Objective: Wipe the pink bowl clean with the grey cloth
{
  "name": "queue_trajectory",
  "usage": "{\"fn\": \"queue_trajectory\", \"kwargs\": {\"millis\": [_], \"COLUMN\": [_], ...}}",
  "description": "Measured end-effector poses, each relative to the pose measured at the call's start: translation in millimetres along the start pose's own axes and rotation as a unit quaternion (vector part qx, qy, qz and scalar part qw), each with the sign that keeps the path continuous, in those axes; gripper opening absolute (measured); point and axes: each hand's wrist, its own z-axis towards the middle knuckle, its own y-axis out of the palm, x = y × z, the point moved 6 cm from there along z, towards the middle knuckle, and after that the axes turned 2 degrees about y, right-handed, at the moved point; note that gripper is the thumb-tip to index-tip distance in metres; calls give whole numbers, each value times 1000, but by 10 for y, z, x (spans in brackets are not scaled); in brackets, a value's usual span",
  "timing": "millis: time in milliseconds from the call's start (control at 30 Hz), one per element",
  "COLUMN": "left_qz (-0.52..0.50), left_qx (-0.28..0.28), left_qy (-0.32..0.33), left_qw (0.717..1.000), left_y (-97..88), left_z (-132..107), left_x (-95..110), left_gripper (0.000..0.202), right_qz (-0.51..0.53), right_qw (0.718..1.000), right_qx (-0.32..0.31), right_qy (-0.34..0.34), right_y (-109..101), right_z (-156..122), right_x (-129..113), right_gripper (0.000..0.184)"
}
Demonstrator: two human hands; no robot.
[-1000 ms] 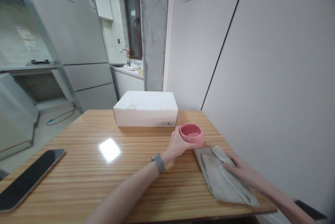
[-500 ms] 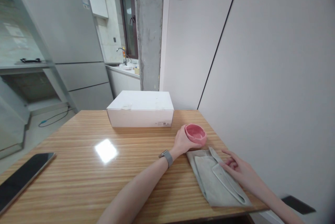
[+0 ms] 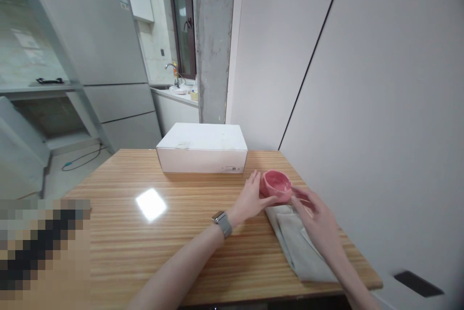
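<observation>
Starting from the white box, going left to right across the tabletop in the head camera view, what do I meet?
White cardboard box → left hand → pink bowl → right hand.

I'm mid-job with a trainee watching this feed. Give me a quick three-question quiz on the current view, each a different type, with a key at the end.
1. Multiple choice: where is the grey-strapped watch worn?
A) On the right wrist
B) On the left wrist
C) On neither wrist

2. True or false: the white box stands farther from the wearer than the pink bowl.

3. Fill in the blank: the right hand and its forearm partly hide a folded, greyish ____ lying on the table.

Key:
1. B
2. True
3. cloth
</observation>
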Motion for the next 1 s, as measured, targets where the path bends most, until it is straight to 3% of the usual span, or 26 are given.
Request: {"fn": "queue_trajectory", "kwargs": {"millis": [100,200,300,433,633,1000], "left_qz": [121,258,405,510,489,480], "left_qx": [-55,-72,-70,-77,-93,-77], "left_qy": [58,22,-48,-114,-102,-118], "left_qw": [989,963,911,849,861,866], "left_y": [-327,-693,-975,-1133,-1115,-1153], "left_z": [-352,-774,-1174,-1574,-1772,-1771], "left_x": [158,148,34,-151,-211,-171], "left_gripper": [44,23,27,33,35,38], "right_qz": [0,-9,-69,-201,-274,-282], "right_qw": [999,996,988,958,928,922], "right_qx": [1,-52,-103,-136,-157,-163], "right_qy": [-36,-71,-96,-153,-198,-209], "right_y": [323,781,1250,1660,1766,1767], "right_z": [-211,-516,-830,-1110,-1197,-1207], "right_x": [-326,-541,-656,-747,-787,-778], "right_gripper": [28,24,26,30,25,23]}}
